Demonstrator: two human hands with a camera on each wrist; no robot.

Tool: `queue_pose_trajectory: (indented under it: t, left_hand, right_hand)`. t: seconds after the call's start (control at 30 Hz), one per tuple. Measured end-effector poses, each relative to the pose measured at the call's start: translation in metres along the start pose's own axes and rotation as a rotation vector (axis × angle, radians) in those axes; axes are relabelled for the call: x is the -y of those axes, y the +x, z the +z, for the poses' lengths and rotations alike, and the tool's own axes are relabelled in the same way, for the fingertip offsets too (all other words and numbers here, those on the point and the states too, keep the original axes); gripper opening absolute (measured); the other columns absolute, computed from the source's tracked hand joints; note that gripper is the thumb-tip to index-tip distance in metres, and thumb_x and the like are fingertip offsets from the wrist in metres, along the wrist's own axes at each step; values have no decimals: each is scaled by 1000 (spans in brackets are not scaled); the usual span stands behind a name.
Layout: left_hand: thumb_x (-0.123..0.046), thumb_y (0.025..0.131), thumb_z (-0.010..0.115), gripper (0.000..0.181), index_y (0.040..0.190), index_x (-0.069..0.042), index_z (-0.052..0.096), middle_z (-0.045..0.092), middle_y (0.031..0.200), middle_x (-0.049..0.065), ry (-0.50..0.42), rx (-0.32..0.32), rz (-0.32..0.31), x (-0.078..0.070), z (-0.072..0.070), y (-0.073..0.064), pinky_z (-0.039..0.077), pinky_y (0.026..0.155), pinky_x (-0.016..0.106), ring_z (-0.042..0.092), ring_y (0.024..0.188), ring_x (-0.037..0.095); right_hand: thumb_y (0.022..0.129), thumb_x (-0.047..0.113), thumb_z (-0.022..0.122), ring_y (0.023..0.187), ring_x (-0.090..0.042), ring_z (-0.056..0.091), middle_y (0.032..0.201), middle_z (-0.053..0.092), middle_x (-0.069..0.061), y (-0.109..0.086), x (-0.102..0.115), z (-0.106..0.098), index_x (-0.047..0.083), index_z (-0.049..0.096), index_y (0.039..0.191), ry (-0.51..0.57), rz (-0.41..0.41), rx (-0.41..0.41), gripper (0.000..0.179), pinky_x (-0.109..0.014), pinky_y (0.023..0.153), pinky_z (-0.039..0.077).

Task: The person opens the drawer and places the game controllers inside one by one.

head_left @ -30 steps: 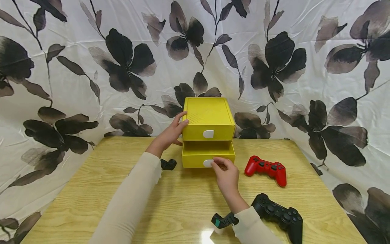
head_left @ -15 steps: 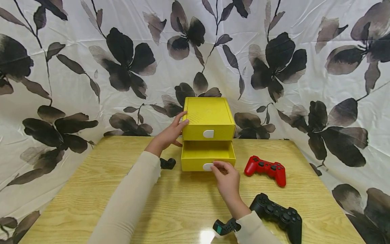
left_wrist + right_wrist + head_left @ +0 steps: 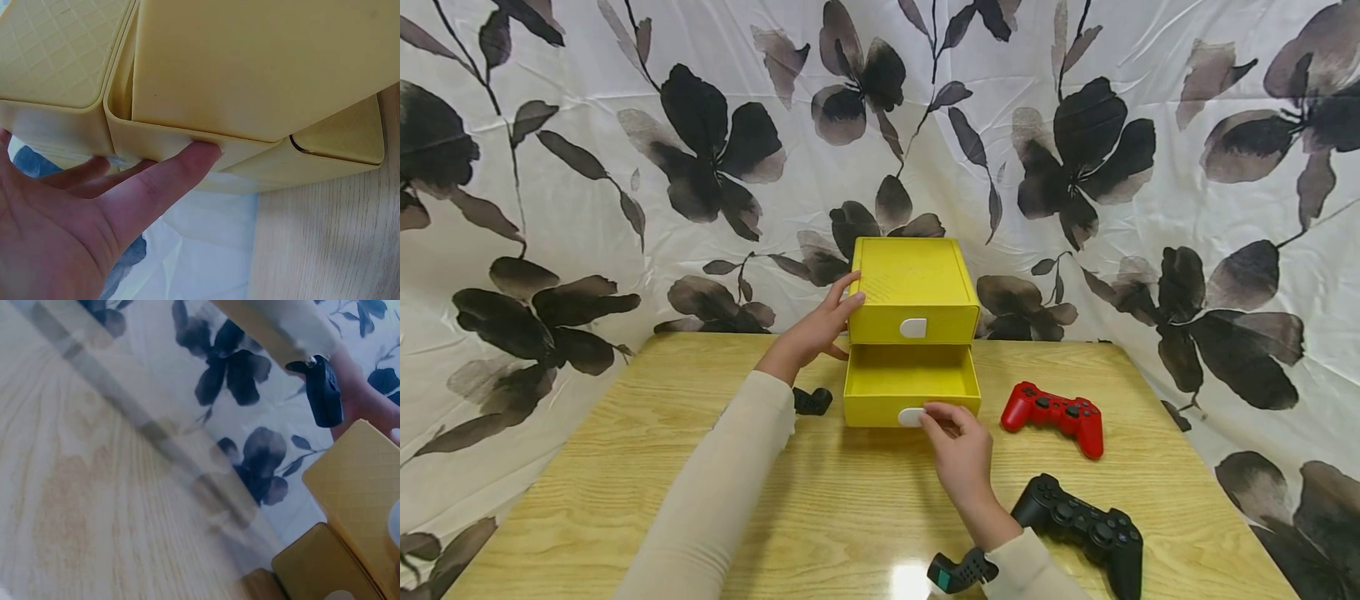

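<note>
A yellow drawer unit [image 3: 917,271] stands at the back middle of the wooden table. My left hand [image 3: 816,329] lies along its left side with fingers extended, the thumb near the front upper edge. In the left wrist view, fingers and thumb touch the unit's side. Below the closed top drawer, another yellow drawer [image 3: 868,410] is pulled out, with nothing visible inside it. Thumb and index finger of my right hand [image 3: 964,458] pinch the white pull tab [image 3: 910,417] on its front. The left wrist view shows the drawer's bare side [image 3: 250,62] sticking out.
A red game controller [image 3: 1054,418] lies right of the drawers, with a black game controller [image 3: 1086,533] nearer, beside my right forearm. A floral cloth [image 3: 925,125] hangs behind the table. Black wrist devices show on the left wrist [image 3: 812,402] and right wrist [image 3: 958,572].
The lower drawer has slid further out toward me, with my right hand moving back along with its tab. My left hand stays in place on the unit's side.
</note>
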State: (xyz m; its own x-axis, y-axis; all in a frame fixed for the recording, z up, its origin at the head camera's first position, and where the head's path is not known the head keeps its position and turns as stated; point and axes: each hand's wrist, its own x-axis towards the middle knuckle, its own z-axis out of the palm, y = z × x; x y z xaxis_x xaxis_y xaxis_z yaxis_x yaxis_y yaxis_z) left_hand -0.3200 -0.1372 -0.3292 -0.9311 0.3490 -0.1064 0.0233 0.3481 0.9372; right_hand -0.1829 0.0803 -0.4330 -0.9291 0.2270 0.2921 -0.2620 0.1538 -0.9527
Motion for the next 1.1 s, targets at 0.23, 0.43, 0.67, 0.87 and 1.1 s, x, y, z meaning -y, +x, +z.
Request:
queue_pose_trajectory:
  t: [0.23,0.43,0.67,0.87,1.1]
  left_hand:
    - [-62,87,38,58,135,-58,5,0,153,-4,-2,27,-19,-12,0,-9,48,80,57,24,135,38]
    - [-64,86,39,55,130,-63,7,1,153,-5,-4,16,-11,-6,0,-4,49,78,56,25,135,38]
    - [-65,85,39,55,131,-62,9,2,153,-3,-1,-2,4,-6,1,-4,51,75,54,26,134,38]
    - [-56,91,38,59,140,-49,7,4,154,3,-2,4,10,-18,4,-16,49,78,56,26,134,38]
    - [-55,92,37,60,142,-45,5,5,153,3,24,-6,14,-21,6,-18,48,79,57,28,134,36]
  right_hand:
    - [78,15,71,84,-14,64,92,66,-6,-7,13,-3,11,71,93,4,16,21,15,-17,71,52]
    - [80,9,69,86,-15,64,92,66,-8,-13,27,-8,6,69,94,4,25,53,15,-17,73,52]
    - [80,8,69,90,-21,65,99,67,-11,-13,29,-17,5,68,100,-32,9,132,20,-19,76,52]
    - [79,18,71,92,-15,64,102,66,-2,-6,14,-32,15,68,102,-90,20,236,23,-20,78,52]
    - [81,27,69,81,-8,63,94,68,4,6,18,-58,22,68,99,-235,-18,236,18,-19,71,52]
